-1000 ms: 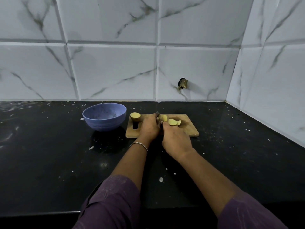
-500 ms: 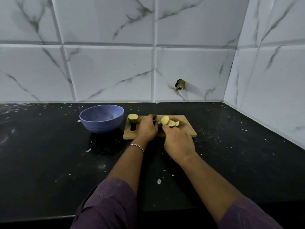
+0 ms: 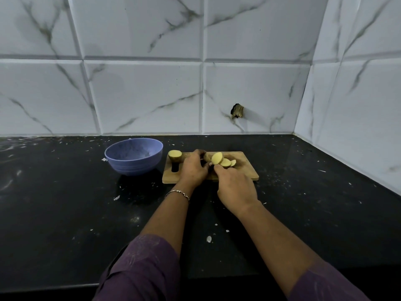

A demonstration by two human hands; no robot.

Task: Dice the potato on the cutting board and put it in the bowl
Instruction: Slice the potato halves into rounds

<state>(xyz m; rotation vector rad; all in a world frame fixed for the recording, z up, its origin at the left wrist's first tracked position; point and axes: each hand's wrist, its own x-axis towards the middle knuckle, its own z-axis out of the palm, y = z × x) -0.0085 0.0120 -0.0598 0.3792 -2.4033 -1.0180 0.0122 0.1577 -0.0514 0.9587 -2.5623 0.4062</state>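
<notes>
A wooden cutting board (image 3: 246,171) lies on the black counter, right of the empty blue bowl (image 3: 134,156). A half potato (image 3: 175,154) stands cut face up at the board's left end, by the handle slot. Several pale potato slices (image 3: 223,161) lean on each other in the board's middle. My left hand (image 3: 194,168) curls over a potato piece just left of the slices; the piece is hidden under its fingers. My right hand (image 3: 236,187) is curled round a knife, of which only a dark sliver shows between the hands.
The black counter (image 3: 65,213) is flecked with white scraps. White marbled tile walls stand behind and to the right, meeting in a corner. A small dark stub (image 3: 237,110) sticks out of the back wall above the board.
A fresh, larger slice has come off and now leans against the other slices. Both hands have stayed close together on the board.
</notes>
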